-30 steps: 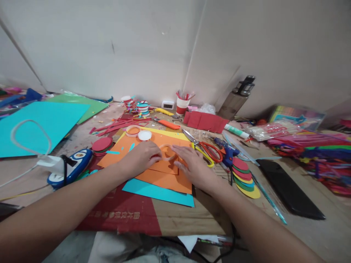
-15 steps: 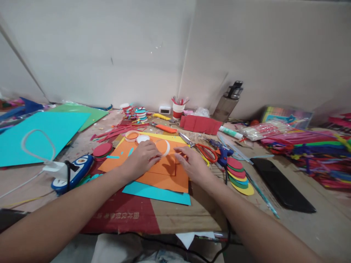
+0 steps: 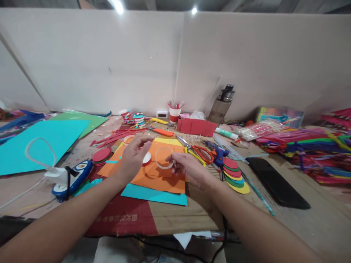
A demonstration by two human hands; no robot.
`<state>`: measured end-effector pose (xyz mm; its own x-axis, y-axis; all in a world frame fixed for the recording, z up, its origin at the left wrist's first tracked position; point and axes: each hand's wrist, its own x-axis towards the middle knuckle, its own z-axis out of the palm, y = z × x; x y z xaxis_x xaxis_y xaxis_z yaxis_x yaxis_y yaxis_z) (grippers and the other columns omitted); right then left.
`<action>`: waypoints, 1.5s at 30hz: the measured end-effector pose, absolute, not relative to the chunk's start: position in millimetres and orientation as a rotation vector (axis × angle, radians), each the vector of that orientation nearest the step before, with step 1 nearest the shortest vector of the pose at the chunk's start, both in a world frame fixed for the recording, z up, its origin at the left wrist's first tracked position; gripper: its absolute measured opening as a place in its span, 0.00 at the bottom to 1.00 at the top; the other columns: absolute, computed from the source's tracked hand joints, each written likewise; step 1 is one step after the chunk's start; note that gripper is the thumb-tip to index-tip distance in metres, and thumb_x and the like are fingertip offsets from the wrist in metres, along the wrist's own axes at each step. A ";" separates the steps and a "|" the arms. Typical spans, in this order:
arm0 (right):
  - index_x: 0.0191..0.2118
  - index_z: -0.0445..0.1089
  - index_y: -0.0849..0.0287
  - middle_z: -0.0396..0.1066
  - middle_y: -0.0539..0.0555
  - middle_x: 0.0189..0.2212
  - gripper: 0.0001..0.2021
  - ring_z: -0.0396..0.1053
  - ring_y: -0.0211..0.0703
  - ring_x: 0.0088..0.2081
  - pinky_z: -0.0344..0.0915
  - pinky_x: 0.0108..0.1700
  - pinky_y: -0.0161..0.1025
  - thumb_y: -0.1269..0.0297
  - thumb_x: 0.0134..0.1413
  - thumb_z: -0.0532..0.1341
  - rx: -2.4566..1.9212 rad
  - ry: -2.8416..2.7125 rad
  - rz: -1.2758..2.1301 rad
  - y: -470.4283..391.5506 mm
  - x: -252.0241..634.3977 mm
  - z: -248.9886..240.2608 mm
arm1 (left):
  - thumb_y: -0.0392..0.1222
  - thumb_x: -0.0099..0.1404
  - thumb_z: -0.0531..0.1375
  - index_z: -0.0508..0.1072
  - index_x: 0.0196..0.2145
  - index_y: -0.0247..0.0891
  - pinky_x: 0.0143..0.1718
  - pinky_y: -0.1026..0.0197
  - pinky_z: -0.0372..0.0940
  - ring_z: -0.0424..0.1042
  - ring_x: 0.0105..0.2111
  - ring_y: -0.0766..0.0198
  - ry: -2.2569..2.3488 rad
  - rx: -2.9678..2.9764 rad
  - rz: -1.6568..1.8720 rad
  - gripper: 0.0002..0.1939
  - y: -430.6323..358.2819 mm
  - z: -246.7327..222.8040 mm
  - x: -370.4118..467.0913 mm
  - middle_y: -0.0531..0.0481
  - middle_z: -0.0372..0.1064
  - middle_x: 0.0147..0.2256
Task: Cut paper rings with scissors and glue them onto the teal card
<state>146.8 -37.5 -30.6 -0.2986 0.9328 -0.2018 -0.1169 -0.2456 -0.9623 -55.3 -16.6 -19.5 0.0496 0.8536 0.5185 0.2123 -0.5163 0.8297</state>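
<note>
My right hand pinches the edge of a thin whitish ring, which it holds up over the orange sheets. My left hand hovers over the same sheets, thumb and fingers apart. Just below its thumb is a small round piece with a white top and red rim; it does not look gripped. Behind the left hand, a pale ring is partly covered. A turquoise sheet sticks out beneath the orange ones.
Red-handled scissors, a blue glue gun and a fan of coloured discs lie to the right, near a black phone. Leftward are red discs and a blue device with a white plug. A bottle stands behind.
My right hand has taken hold of the ring and lifted it off the sheets. My left hand has turned and moved left. The red-rimmed piece now shows nearer me. The view has tilted up.
</note>
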 end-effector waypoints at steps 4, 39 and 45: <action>0.32 0.74 0.63 0.69 0.51 0.22 0.15 0.66 0.33 0.22 0.60 0.25 0.31 0.53 0.52 0.63 -0.978 -1.021 1.878 -39.8 146.8 -28.4 | 0.44 0.60 0.62 0.74 0.40 0.36 0.38 0.63 0.64 0.70 0.35 0.66 0.870 1.171 1.223 0.12 -9.4 -24.8 -54.2 0.48 0.72 0.36; 0.27 0.65 0.57 0.66 0.48 0.21 0.12 0.63 0.35 0.24 0.56 0.26 0.34 0.56 0.58 0.58 -1.352 -1.755 0.931 -40.5 148.8 -27.6 | 0.53 0.61 0.61 0.75 0.35 0.32 0.34 0.63 0.65 0.70 0.28 0.67 0.771 1.142 1.100 0.18 -6.8 -34.0 -51.0 0.46 0.74 0.30; 0.33 0.70 0.56 0.69 0.51 0.30 0.06 0.63 0.41 0.32 0.57 0.36 0.38 0.60 0.57 0.59 -1.183 -1.795 0.577 -44.2 150.2 -25.7 | 0.46 0.54 0.68 0.75 0.33 0.35 0.31 0.65 0.61 0.68 0.27 0.69 0.829 1.257 1.046 0.13 -9.2 -33.3 -52.5 0.51 0.71 0.26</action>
<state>150.2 -44.2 -25.7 -0.1543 0.8952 0.4180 0.4840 0.4373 -0.7579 -52.5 -9.2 -33.3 0.3324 0.9415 0.0558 -0.1607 -0.0018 0.9870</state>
